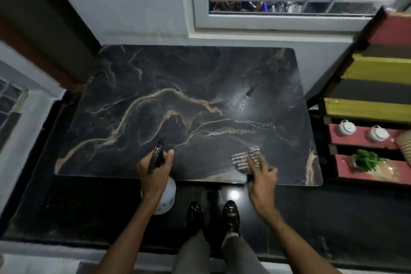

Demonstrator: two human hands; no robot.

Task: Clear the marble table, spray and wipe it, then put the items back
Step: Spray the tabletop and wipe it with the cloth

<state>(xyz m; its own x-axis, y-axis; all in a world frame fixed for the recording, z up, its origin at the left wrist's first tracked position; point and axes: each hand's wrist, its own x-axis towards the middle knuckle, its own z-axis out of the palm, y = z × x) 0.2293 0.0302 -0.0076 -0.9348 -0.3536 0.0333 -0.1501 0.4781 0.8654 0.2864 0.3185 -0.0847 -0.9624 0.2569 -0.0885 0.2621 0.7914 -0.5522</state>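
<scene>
At the near edge of the cleared marble table (138,87), your left hand (155,169) grips the spray bottle (158,155) and your right hand (262,176), fingers spread, presses the striped cloth (244,158) flat; droplets (242,104) suggest spraying has begun, while wiping and restocking appear to remain.

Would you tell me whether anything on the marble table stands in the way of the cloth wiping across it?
Nothing visible does. The cloth lies under the right hand near the front edge, and the marble table beyond it is bare. The left hand holds the spray bottle at that edge, left of the cloth.
</scene>
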